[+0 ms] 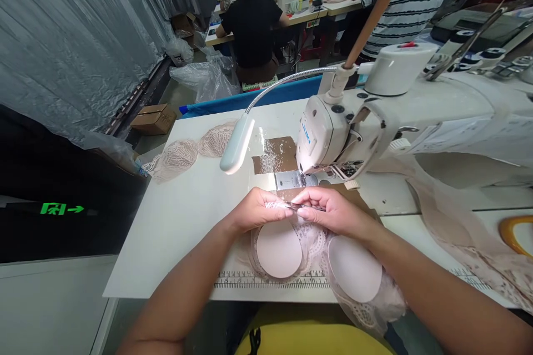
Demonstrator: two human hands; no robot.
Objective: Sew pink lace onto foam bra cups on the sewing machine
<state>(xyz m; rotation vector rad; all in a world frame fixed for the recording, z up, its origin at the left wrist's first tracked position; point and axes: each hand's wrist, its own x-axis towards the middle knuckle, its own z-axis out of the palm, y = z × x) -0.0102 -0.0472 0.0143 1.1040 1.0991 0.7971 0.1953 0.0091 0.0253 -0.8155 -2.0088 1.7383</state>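
Left hand [263,212] pinching lacy bra [278,250] at twelve o'clock edge; right hand [328,212] holding thin metal tool [294,206]. Bra lying partly on desk [187,222], six o'clock from sewing machine [322,125]. Looking light, soft; lace [315,238] maybe tearing, best pinching edges.

Far left, I get a creased silvery curtain [79,28]; lower down, a green exit sign [53,209] pointing right. Cardboard box [154,119] near the curtain's foot, clear plastic bags [206,82] beyond. Ahead, I pick up a seated person in black [252,28], back turned; farther right, a striped shirt [416,5].
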